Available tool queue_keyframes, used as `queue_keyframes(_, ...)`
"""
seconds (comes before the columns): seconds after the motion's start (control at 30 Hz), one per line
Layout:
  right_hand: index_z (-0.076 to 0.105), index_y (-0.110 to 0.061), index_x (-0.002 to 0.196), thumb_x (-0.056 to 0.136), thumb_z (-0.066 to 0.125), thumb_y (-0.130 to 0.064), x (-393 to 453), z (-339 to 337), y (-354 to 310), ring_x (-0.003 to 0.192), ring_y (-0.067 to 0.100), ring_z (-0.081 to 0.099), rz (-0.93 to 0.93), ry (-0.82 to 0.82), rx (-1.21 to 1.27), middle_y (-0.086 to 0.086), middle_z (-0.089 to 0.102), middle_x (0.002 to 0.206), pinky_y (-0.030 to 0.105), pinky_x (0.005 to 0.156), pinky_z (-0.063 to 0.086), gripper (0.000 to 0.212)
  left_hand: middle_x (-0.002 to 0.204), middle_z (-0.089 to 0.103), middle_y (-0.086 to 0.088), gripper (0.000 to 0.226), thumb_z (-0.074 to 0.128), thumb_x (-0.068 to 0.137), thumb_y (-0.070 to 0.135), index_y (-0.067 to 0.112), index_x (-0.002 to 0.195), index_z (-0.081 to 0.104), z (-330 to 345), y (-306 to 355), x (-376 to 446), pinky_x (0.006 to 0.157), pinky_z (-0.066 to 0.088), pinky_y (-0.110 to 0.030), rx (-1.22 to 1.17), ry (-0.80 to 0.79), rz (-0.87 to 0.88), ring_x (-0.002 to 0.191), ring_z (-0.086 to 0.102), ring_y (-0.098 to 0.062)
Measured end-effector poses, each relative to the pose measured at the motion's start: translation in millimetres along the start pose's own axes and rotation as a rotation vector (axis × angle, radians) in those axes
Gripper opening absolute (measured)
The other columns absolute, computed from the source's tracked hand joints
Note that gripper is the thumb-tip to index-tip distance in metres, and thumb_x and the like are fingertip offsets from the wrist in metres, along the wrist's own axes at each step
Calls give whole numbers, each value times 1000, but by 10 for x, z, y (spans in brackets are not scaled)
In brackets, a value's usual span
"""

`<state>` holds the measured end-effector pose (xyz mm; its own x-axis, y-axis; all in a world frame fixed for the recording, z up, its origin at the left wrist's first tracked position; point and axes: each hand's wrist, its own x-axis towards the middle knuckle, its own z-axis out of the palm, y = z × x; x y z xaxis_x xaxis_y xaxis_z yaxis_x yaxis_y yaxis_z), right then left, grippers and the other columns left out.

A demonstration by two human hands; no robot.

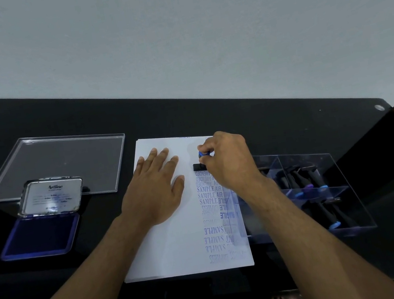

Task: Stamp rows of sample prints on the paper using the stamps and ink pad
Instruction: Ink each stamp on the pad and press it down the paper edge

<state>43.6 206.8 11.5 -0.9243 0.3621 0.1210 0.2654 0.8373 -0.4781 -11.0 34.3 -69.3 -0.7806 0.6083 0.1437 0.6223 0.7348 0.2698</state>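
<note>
While left hand [157, 190] lies flat on paper [176, 232], right hand [227, 162] grips stamp [201, 160], hiding its handle; prints [215, 214] partly smeared, unreadable.

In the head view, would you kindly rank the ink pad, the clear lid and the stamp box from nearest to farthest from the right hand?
Measured from the right hand, which grips a stamp on the paper:
1. Stamp box: right of the paper, beside the right forearm.
2. Clear lid: beyond the left hand, far left.
3. Ink pad: open, farthest left, in front of the lid.
</note>
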Motion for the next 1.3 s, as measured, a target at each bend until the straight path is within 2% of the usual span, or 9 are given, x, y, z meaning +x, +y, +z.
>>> queue_keyframes(0.33,77,-15,104,87,72,-15,15,-1,3,92,15,66,-23,8,-36,-1,70,111,20,86,47,17,165,25,-4,78,7,94,60,20,154,37,4,1,6,125,8,-44,17,-3,-6,154,13,-25)
queue_keyframes(0.53,76,-15,108,87,73,-17,15,6,5,93,15,66,-26,13,-11,-1,70,112,24,90,49,21,165,24,-4,79,6,93,60,20,154,37,-4,8,0,125,8,-44,14,-5,-7,154,13,-24)
queue_keyframes(0.63,76,-16,105,87,72,-17,7,-17,22,88,12,65,-32,11,13,-2,69,106,18,84,48,18,165,24,-4,79,7,93,60,21,154,37,-8,5,-5,126,9,-44,10,-5,-6,154,13,-24)
queue_keyframes(0.73,76,-20,96,84,74,-16,-23,-116,89,76,4,64,-16,154,184,-12,67,94,9,71,48,13,165,24,-4,77,8,94,59,21,155,36,-13,3,-6,126,10,-45,10,-5,-1,155,12,-24)
queue_keyframes(0.83,75,-21,93,80,75,-13,-54,-228,158,75,0,65,103,323,474,-11,70,85,16,70,54,15,165,24,-4,77,8,94,59,21,154,36,-18,3,-12,126,9,-44,11,-7,3,155,12,-24)
queue_keyframes(0.93,74,-22,89,80,75,-13,-75,-254,198,74,3,67,220,378,628,-9,70,79,22,69,56,12,165,25,-4,76,8,94,58,21,154,36,-22,12,-16,126,9,-44,18,-2,2,155,12,-23)
queue_keyframes(1.0,72,-26,87,80,75,-15,-81,-222,231,75,9,69,269,384,678,-7,70,78,35,69,61,13,165,25,-3,76,9,94,58,21,154,37,-26,13,-17,125,8,-43,18,-3,-2,155,12,-23)
queue_keyframes(1.07,72,-27,86,78,75,-16,-91,-192,253,75,13,71,296,380,702,-6,71,79,41,69,61,14,165,25,-4,76,9,94,58,20,154,37,-24,13,-14,125,8,-43,17,-6,-1,155,12,-24)
queue_keyframes(1.3,72,-26,89,80,76,-15,-98,-193,272,76,12,71,297,372,699,-7,71,80,40,70,61,14,166,23,-3,74,12,94,57,21,155,35,-4,-2,-6,125,7,-43,16,-12,-3,155,10,-23)
